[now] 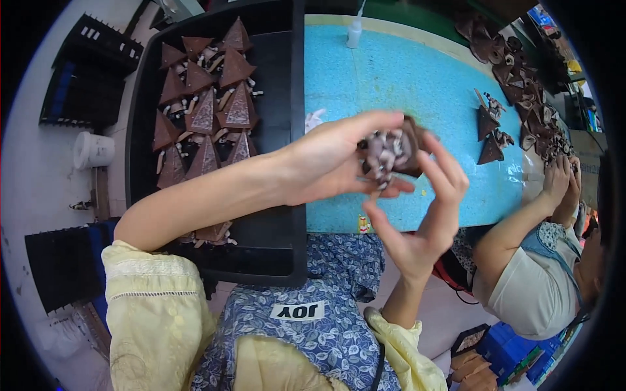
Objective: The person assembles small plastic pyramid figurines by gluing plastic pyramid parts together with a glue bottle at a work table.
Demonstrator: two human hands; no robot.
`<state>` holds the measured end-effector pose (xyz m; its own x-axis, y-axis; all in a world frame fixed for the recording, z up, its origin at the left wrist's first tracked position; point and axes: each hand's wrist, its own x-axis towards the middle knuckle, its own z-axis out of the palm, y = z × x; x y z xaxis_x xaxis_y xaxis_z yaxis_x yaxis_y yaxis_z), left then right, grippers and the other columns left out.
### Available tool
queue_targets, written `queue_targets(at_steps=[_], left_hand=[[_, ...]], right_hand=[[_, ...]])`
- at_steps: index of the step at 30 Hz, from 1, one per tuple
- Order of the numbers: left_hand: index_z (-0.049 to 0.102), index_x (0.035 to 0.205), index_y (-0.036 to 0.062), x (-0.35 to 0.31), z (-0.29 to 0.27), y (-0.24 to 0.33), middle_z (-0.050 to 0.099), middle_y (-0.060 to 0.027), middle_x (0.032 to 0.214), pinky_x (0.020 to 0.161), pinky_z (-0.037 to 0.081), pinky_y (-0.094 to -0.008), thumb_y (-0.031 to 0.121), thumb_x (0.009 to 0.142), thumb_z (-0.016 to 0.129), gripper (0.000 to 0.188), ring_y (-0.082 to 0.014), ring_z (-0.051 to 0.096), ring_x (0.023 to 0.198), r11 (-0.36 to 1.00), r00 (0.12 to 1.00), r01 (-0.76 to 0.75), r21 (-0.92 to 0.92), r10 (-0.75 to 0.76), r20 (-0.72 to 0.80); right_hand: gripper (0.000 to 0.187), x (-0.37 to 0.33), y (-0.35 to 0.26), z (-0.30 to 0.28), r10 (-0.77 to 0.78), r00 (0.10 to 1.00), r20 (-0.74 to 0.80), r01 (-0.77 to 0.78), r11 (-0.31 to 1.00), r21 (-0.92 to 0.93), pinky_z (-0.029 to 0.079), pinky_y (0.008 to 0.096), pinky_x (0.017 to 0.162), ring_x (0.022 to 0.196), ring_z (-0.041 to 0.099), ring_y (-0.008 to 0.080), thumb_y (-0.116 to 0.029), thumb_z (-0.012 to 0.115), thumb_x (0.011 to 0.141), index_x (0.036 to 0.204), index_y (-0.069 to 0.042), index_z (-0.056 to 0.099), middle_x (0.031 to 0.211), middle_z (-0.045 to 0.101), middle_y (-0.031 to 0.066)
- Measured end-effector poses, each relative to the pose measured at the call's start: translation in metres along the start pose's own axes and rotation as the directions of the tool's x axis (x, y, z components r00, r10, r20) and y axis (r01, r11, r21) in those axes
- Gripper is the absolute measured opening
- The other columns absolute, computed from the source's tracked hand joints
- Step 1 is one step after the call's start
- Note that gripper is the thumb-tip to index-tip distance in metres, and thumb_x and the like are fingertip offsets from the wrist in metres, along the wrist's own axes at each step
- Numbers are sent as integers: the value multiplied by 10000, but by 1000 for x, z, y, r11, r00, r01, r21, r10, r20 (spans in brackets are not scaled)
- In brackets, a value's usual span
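Nearest the camera are a blue leaf-patterned apron (293,339) and pale yellow sleeves (155,306). Below the fingers, the apron carries a white rectangular label (297,311) with bold black capitals, inverted in this view. Just below the fingers, a small multicoloured sticker (364,223) is fixed at the table edge; its print is too small to read.

Left hand (319,159): grasping a brown faceted piece (412,153), thumb along the top, other fingers beneath. Facing the camera on the piece is a cluster (385,153) of small grey-pink, white and black parts. Right hand (424,225): fingers spread in a wide C around the right and lower sides of the piece, index finger near its right edge, thumb just below the cluster. Motion blur prevents telling whether the right fingers grip it.

Left of the fingers: a black tray (297,130) containing rows of brown pyramids (203,107) with similar small parts between them. Right of the fingers: two brown pieces (488,124) on the blue table (417,78). Farther right, a co-worker's hands (557,182) are at a row of brown pieces (531,107). Beyond the fingers, near the far table edge: a white bottle (354,34).
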<state>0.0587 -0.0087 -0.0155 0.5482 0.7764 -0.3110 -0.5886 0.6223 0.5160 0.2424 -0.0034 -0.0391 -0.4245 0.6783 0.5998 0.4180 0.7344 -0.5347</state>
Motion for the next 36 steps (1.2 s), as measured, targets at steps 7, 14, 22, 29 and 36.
queue_targets(at_steps=[7,14,22,29,36], left_hand=[[260,1420,52,4,15,-28,450,-133,1304,997,383,-379,346,982,437,556,-212,485,1170,907,918,-348,237,381,-110],[397,1311,43,-2,0,-19,549,-103,1187,897,447,-336,361,1003,393,442,-156,514,1115,895,932,-290,340,345,-114],[430,1261,30,-3,-4,-22,545,-148,1227,953,443,-347,410,1011,328,467,-176,537,1120,833,906,-356,424,419,-61],[378,1248,171,-28,-18,-24,525,-155,1214,930,474,-367,444,992,356,375,-293,574,1095,919,909,-393,-30,393,143],[465,1077,77,-94,7,-1,562,-87,1036,755,553,-342,348,993,435,286,-166,626,869,837,799,-188,514,434,-415]], right_hand=[[641,-19,-16,29,361,922,-140,-314,909,275,519,323,742,1007,561,248,-104,783,730,1258,9,437,1211,476,159],[329,-20,-12,17,606,742,287,-323,-52,945,549,417,787,954,629,249,-55,521,923,1216,82,456,1123,591,200],[307,-29,-32,31,700,713,39,-399,359,844,508,356,839,968,614,244,-43,564,904,1189,53,504,1111,587,161],[360,-20,-56,22,62,994,-84,-40,969,244,500,301,792,926,595,233,69,694,740,1086,46,599,1091,573,172],[285,-40,-71,36,433,886,165,-426,620,659,508,328,877,1042,579,257,135,635,757,1030,69,585,1151,555,202]])
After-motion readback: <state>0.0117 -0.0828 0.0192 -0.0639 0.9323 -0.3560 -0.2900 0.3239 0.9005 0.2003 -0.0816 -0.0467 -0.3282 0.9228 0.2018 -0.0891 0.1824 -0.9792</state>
